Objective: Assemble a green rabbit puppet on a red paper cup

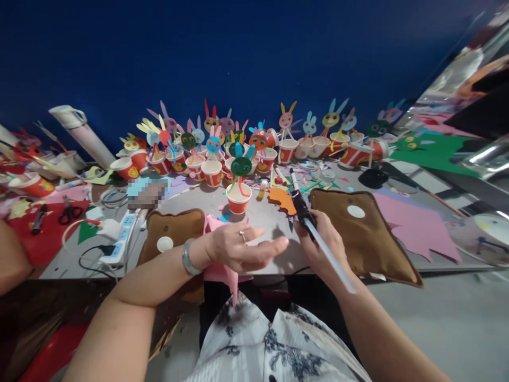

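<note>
My right hand [325,240] is wrapped round a black hot glue gun [301,208], and its nozzle points away towards the back of the table. A long translucent glue stick [333,261] juts from the gun's rear over my wrist. My left hand [242,248] hovers near the table's front edge, fingers loosely apart, with nothing visible in it. Beneath that hand lies pink paper [216,225], partly hidden and drooping over the edge. Ahead of it stands a paper cup [238,204] bearing a green rabbit face [241,166] with blue ears. Orange cut paper [279,199] lies by the gun's nozzle.
Several rabbit-decorated cups [212,174] line the blue wall [254,53]. Brown cushions [360,239] lie on both sides. At left are a power strip [121,239], scissors [70,212] and a leaning white flask [85,135]. Another person's arm [11,257] shows at the left edge.
</note>
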Tool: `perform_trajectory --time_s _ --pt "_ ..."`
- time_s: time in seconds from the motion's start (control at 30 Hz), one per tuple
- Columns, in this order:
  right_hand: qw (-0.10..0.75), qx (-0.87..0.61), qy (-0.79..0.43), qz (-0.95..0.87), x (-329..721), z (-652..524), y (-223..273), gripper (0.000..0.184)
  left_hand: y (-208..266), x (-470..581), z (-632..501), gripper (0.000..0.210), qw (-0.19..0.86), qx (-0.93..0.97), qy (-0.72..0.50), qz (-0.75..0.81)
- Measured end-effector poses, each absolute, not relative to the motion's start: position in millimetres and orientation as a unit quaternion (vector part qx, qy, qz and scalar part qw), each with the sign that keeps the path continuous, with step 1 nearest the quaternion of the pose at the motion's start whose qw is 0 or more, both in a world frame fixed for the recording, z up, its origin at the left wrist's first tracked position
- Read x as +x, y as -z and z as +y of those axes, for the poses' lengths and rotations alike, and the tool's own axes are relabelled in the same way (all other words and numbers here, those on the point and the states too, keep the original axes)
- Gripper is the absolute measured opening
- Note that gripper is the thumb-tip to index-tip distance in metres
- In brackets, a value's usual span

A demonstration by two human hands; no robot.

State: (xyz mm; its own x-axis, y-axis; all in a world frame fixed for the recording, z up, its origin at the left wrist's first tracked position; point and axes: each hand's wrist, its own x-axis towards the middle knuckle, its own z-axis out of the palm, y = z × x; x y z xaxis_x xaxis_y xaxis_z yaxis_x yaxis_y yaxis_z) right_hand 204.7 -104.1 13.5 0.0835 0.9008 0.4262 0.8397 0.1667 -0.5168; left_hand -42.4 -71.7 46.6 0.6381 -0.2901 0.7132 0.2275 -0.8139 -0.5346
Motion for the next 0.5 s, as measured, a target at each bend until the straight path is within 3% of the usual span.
perform_trajectory --time_s 0.13,0.5 --pt "0.326 -0.658 0.009 -0.679 190.4 -91.6 -8.3 0.036 -47.9 -37.7 -87.0 0.017 0.241 -0.903 0.355 -0.008" --pt "0.339 -0.647 -0.039 -0.681 156.8 -98.3 -5.3 0.026 -52.3 -32.4 -87.3 0.011 0.2 -0.919 0.331 0.078"
